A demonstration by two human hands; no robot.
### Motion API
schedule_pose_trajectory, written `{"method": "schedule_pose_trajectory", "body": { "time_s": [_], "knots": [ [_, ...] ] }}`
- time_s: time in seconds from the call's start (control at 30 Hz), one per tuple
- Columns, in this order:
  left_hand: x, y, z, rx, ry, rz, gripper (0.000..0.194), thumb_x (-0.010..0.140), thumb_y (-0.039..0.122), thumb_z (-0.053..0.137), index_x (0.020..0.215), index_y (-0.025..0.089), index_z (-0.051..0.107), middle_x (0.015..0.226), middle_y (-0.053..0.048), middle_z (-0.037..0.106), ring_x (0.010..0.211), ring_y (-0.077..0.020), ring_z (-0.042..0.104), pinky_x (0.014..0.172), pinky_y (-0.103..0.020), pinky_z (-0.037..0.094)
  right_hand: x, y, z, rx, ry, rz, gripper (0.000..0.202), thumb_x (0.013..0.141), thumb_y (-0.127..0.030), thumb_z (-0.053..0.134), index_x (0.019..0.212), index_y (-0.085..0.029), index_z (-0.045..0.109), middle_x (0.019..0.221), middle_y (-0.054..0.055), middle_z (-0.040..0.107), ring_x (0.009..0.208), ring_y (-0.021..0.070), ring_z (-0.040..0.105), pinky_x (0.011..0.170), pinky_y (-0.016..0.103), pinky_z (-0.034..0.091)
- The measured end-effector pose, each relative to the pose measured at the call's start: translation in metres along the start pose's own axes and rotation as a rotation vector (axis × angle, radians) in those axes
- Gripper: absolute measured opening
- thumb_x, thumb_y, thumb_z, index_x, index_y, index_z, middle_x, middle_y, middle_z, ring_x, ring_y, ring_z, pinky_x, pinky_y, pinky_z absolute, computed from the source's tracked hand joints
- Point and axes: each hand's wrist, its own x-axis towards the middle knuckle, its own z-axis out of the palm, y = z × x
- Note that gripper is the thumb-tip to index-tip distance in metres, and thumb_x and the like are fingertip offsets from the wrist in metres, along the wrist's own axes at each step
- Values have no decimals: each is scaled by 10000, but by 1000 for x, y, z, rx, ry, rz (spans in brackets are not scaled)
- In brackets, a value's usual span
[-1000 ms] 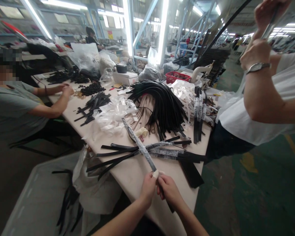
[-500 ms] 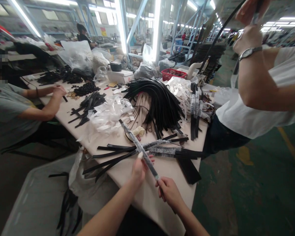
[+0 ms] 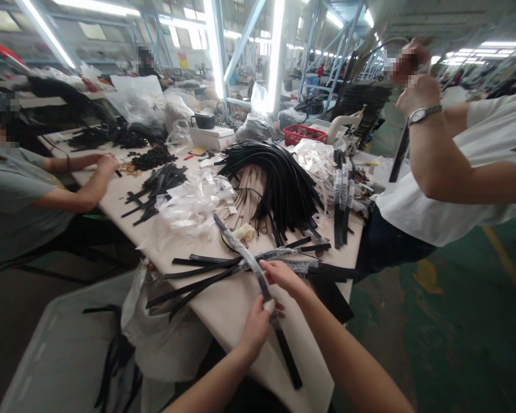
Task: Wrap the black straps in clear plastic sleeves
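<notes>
A black strap (image 3: 290, 358), partly wrapped in clear plastic film, slants across the front of the table. My left hand (image 3: 259, 322) is closed round it low down, and the bare black end sticks out below toward me. Farther up, the fingers of my right hand (image 3: 281, 276) pinch the film-covered part from its right side. Beneath the strap's upper stretch lie several loose black straps (image 3: 206, 275), some bundled in clear film. A large curved bundle of black straps (image 3: 279, 178) rests behind them.
Crumpled white plastic strips (image 3: 193, 201) lie left of the big bundle. A red basket (image 3: 303, 135) stands at the back. One co-worker's hands (image 3: 107, 163) work at the left edge; another person (image 3: 447, 195) stands at right. A grey bin (image 3: 64, 321) is below left.
My left hand has slid down the strap toward me. My right hand has moved from its lower end to above my left hand. The strap's black lower end now shows.
</notes>
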Motion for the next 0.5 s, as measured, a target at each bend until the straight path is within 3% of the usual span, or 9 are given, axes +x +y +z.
{"method": "schedule_pose_trajectory", "body": {
  "time_s": [0.07, 0.13, 0.2, 0.27, 0.37, 0.43, 0.5],
  "knots": [
    [-1, 5, -8, -45, -54, -70, 337, 693, 354, 771, 940, 157, 652, 849, -103, 722, 718, -229, 693, 700, -354, 525, 21, -19, 24, 46, -81, 4, 319, 893, -433, 603, 836, -121, 630, 684, 51, 678, 522, 120, 582, 528, 231, 450],
    [5, 30, -23, -208, -44, -50, 369, 719, 399, 755, 985, 161, 660, 907, -113, 726, 776, -235, 697, 756, -371, 538, 24, -23, 46, 37, -53, -117, 254, 910, -387, 578, 846, -144, 612, 648, 11, 647, 472, 94, 524, 479, 206, 413],
    [20, 76, -43, -402, -22, 85, 407, 826, 483, 646, 1086, 169, 641, 1010, -126, 718, 861, -233, 694, 802, -378, 545, 11, -13, 59, 4, -28, -254, 231, 922, -379, 554, 867, -161, 608, 647, -10, 629, 465, 89, 499, 463, 201, 395],
    [40, 131, -60, -457, -92, 183, 426, 898, 504, 548, 1141, 160, 610, 1028, -145, 703, 868, -242, 685, 749, -380, 557, -7, 1, 64, -11, -58, -290, 240, 932, -390, 529, 908, -165, 608, 656, -16, 626, 458, 90, 495, 458, 206, 390],
    [69, 190, -67, -434, -9, 295, 292, 940, 411, 524, 1075, 161, 593, 809, -62, 660, 617, -156, 618, 580, -287, 523, -20, 9, 61, -44, -146, -217, 257, 917, -397, 544, 922, -154, 626, 658, -4, 641, 472, 106, 523, 483, 224, 411],
    [77, 203, -58, -363, 12, 380, 209, 935, 383, 558, 986, 182, 583, 652, 24, 551, 462, -96, 487, 474, -219, 440, -11, -9, 56, -47, -154, -219, 276, 885, -408, 609, 948, -144, 662, 773, 33, 688, 622, 140, 609, 584, 247, 465],
    [74, 199, -45, -237, -31, 455, 213, 922, 406, 588, 900, 195, 573, 600, 52, 487, 419, -78, 412, 427, -195, 372, 9, -45, 52, 8, -71, -286, 353, 882, -448, 632, 1060, -147, 680, 951, 59, 701, 822, 174, 641, 696, 262, 487]
  ]
}}
